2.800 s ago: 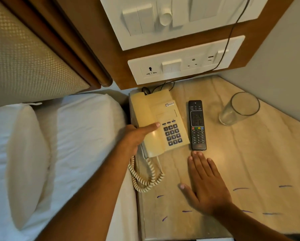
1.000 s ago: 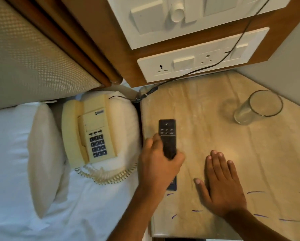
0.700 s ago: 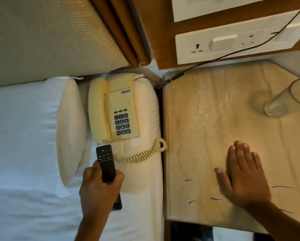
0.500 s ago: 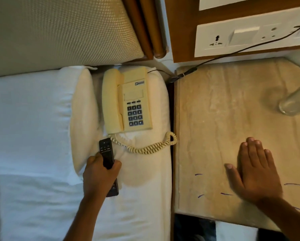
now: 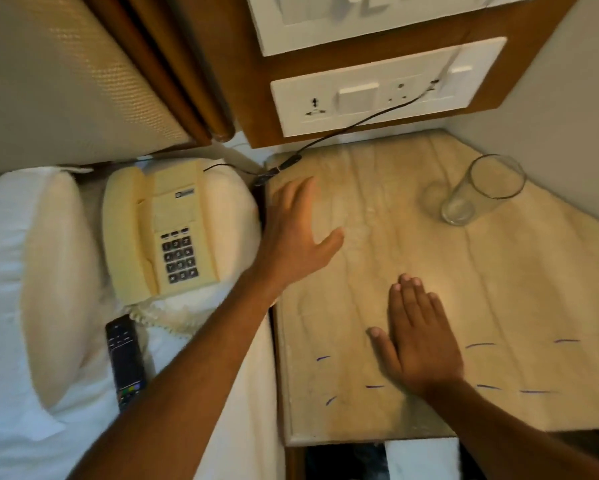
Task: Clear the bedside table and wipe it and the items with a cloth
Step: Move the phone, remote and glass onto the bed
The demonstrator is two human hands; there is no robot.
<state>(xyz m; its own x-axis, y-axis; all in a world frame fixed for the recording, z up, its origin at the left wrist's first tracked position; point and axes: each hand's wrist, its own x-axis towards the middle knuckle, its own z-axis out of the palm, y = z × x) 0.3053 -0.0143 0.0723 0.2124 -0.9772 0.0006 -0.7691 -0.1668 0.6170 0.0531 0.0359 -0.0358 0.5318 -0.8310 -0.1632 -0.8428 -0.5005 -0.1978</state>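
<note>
The beige marble bedside table [image 5: 499,306] carries one clear drinking glass [image 5: 481,188] at its far right. A cream corded telephone [image 5: 159,230] rests on the white bed [image 5: 14,427], and a black remote control [image 5: 125,362] lies on the sheet just below it. My left hand [image 5: 298,233] hovers open and empty over the table's far left edge, fingers spread, well short of the glass. My right hand [image 5: 416,337] lies flat, palm down, on the table's near part. No cloth is in view.
A white socket panel [image 5: 360,98] on the wooden wall has a black cable [image 5: 343,129] running down to the phone. A padded headboard [image 5: 48,81] stands at the top left. A pillow [image 5: 55,289] lies left of the phone. Blue pen marks dot the table's front.
My left hand carried the remote from the table to the bed, let go of it there, and has swung back empty over the table. The right hand stayed flat.
</note>
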